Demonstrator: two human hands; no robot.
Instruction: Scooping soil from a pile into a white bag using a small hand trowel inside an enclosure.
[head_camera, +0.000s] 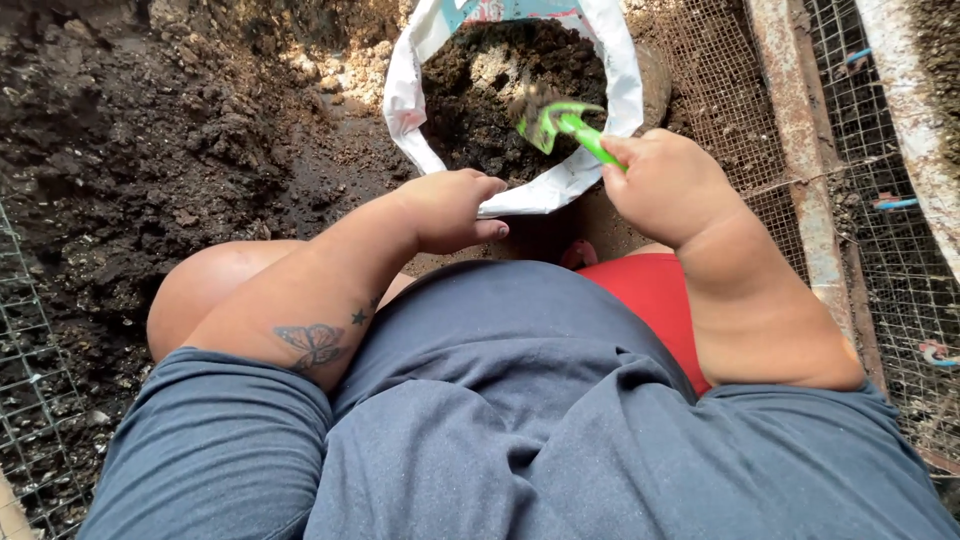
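Soil (150, 130) fills most of the view, a dark crumbly heap on the left that slopes down toward the person's knees, with wire mesh (760, 110) and a rusty frame (800, 140) bordering it on the right and more mesh at the lower left. Next in size is the white bag (405, 100), standing open just in front of the knees, its mouth rolled back and already partly filled with the same dark soil. The left hand (450, 208) is closed on the near rim of the bag, fingers curled over the edge, pinning the mouth open. The right hand (665, 180) is wrapped tight around the handle of a green trowel (565, 122), whose blade sits over the bag's opening with a clump of soil and roots on it. To judge from this, the load is being tipped in, and doing it well means keeping the blade well inside the rim before turning the wrist, so crumbs fall into the bag and not onto the mesh. The rim looks floppy, so the left hand would do best to hold it taut and low, and the blade should tilt slowly, since the rooty clump may drop all at once.
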